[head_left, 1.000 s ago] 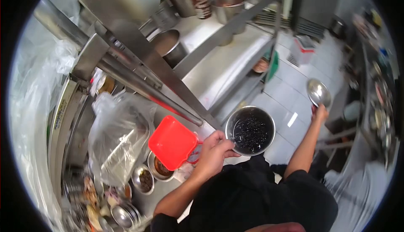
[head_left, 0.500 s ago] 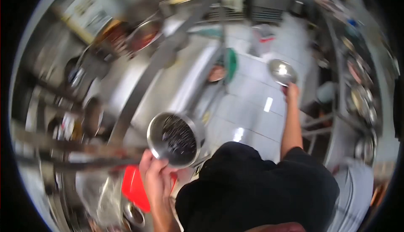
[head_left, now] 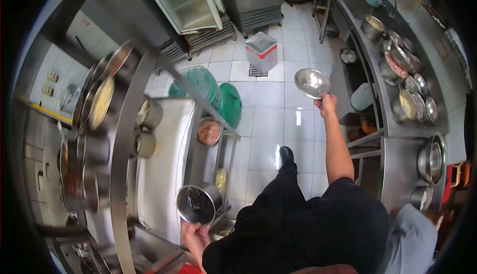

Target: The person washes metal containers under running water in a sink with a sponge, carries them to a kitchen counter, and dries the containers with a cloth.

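Observation:
My left hand grips the near rim of a deep steel pot, low at the left of my body. The pot is tilted towards me, and dark, wet-looking pieces show inside; I cannot make out what they are. Out in front on the right, my right hand is closed on the rim of a shiny metal bowl. That bowl is held over the tiled floor, and nothing shows in it.
Left stands a steel rack with pots, beside a white worktop. A bowl of minced-looking food sits on a lower shelf. Ahead are a green lid and a square bin. A steel counter with bowls runs along the right; a person's grey clothing is close.
My view has turned left and forward, showing more floor, fridges and the right counter. The pot appears lower and the bowl a little further left. Both hands keep their holds.

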The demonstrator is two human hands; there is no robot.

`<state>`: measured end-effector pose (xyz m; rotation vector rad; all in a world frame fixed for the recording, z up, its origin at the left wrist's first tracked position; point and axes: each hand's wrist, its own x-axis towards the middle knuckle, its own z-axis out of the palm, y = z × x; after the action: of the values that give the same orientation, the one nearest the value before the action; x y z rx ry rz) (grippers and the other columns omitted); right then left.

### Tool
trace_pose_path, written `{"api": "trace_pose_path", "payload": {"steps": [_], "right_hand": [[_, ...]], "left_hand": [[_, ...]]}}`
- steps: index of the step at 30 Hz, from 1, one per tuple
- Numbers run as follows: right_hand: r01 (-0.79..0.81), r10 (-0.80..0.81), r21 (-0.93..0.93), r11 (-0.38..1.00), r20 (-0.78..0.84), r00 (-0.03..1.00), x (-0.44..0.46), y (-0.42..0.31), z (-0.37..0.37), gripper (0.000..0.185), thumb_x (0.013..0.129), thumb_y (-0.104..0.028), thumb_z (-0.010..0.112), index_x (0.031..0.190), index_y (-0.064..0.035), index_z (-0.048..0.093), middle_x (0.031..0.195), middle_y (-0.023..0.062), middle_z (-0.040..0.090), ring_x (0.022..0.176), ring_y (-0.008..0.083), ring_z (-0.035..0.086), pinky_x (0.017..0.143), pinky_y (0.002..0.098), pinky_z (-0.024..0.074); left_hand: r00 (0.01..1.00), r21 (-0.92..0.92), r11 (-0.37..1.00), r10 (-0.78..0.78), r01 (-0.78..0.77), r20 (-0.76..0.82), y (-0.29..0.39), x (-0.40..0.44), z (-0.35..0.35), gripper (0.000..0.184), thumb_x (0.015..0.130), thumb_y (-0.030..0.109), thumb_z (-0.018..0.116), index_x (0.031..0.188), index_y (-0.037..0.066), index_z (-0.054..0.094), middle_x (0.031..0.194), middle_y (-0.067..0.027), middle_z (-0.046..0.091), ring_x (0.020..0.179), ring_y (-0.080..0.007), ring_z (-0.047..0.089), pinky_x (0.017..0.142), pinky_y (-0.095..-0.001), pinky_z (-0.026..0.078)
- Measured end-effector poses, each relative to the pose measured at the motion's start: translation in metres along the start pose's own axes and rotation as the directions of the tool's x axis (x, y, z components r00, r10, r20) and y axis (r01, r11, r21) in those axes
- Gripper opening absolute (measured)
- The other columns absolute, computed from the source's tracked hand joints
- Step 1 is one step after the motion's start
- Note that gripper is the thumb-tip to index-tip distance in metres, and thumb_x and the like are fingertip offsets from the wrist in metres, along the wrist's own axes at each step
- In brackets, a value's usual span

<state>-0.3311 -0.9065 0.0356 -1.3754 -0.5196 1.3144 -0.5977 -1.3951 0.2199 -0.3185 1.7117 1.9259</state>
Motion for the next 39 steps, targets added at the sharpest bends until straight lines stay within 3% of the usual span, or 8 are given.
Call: {"api": "trace_pose_path", "payload": {"steps": [6,13,17,29,30,31,36,39], "right_hand": [[0.027,-0.027,0.012,1.000,-0.006,1.000,0.163,-0.039,0.042,0.022,0.078,0.000,0.052,0.098,0.0042,0.045,0.071,0.0148,0.058,0.049,0.0199,0.057,0.044,0.0295,0.0504],[0.119,-0.114,0.053,0.991,-0.101,0.988,0.301,-0.128,0.064,0.028,0.078,0.002,0.053,0.105,0.0068,0.047,0.079,0.0167,0.058,0.055,0.0219,0.061,0.048,0.0317,0.0528],[0.192,-0.175,0.125,0.973,-0.136,0.975,0.381,-0.175,0.069,0.026,0.078,0.002,0.054,0.103,0.0082,0.049,0.076,0.0172,0.059,0.055,0.0213,0.061,0.046,0.0303,0.0517],[0.084,-0.032,0.455,0.886,-0.122,0.992,0.587,-0.257,0.052,0.031,0.087,0.000,0.045,0.116,0.0105,0.043,0.104,0.0226,0.053,0.085,0.0312,0.060,0.070,0.0419,0.0576],[0.227,-0.098,0.503,0.834,-0.270,0.958,0.513,-0.273,0.081,0.029,0.090,-0.002,0.045,0.116,0.0105,0.045,0.108,0.0219,0.052,0.092,0.0300,0.059,0.074,0.0405,0.0573],[0.317,-0.239,0.413,0.854,-0.231,0.943,0.541,-0.264,0.077,0.028,0.091,-0.004,0.047,0.114,0.0112,0.046,0.110,0.0200,0.053,0.096,0.0292,0.060,0.082,0.0387,0.0555],[0.101,-0.162,0.422,0.901,0.112,0.980,0.459,-0.216,0.103,0.024,0.091,-0.010,0.053,0.110,0.0038,0.052,0.107,0.0138,0.056,0.096,0.0253,0.059,0.090,0.0398,0.0498],[0.040,-0.080,0.098,0.994,0.455,0.887,0.332,-0.119,0.116,0.020,0.091,-0.018,0.052,0.105,-0.0028,0.052,0.091,0.0071,0.060,0.083,0.0180,0.060,0.075,0.0308,0.0512]], "left_hand": [[0.961,-0.094,0.962,-0.243,0.256,0.133,-0.049,0.063,0.066,0.018,0.068,-0.003,0.049,0.085,0.000,0.050,0.086,-0.0109,0.061,0.072,-0.0223,0.063,0.066,-0.0323,0.057],[0.983,0.083,0.980,-0.184,0.182,0.025,-0.068,0.089,0.190,0.016,0.067,-0.003,0.050,0.083,0.002,0.051,0.084,-0.0082,0.061,0.073,-0.0195,0.062,0.068,-0.0320,0.056],[0.941,0.000,0.941,-0.339,0.339,-0.003,-0.062,0.093,0.242,0.014,0.068,-0.001,0.052,0.080,0.006,0.052,0.081,-0.0041,0.059,0.075,-0.0182,0.061,0.069,-0.0313,0.055],[0.909,0.125,0.904,-0.394,0.410,-0.133,-0.081,0.094,0.257,0.016,0.070,0.003,0.053,0.084,0.011,0.053,0.084,0.0009,0.059,0.081,-0.0140,0.055,0.073,-0.0305,0.048],[0.915,0.108,0.913,-0.379,0.394,-0.135,-0.085,0.092,0.257,0.016,0.070,0.003,0.053,0.084,0.011,0.053,0.084,0.0009,0.059,0.080,-0.0139,0.055,0.072,-0.0306,0.048],[0.919,0.097,0.918,-0.369,0.383,-0.141,-0.086,0.088,0.254,0.016,0.070,0.003,0.053,0.084,0.011,0.053,0.084,0.0009,0.059,0.079,-0.0138,0.055,0.070,-0.0307,0.048],[0.931,0.028,0.944,-0.318,0.328,-0.179,-0.087,0.076,0.249,0.015,0.070,0.001,0.053,0.083,0.011,0.052,0.080,0.0000,0.057,0.074,-0.0139,0.055,0.062,-0.0309,0.048],[0.952,0.052,0.964,-0.249,0.261,-0.177,-0.078,0.056,0.268,0.012,0.071,0.001,0.053,0.079,0.010,0.050,0.077,-0.0018,0.056,0.069,-0.0143,0.055,0.061,-0.0315,0.051]]}}
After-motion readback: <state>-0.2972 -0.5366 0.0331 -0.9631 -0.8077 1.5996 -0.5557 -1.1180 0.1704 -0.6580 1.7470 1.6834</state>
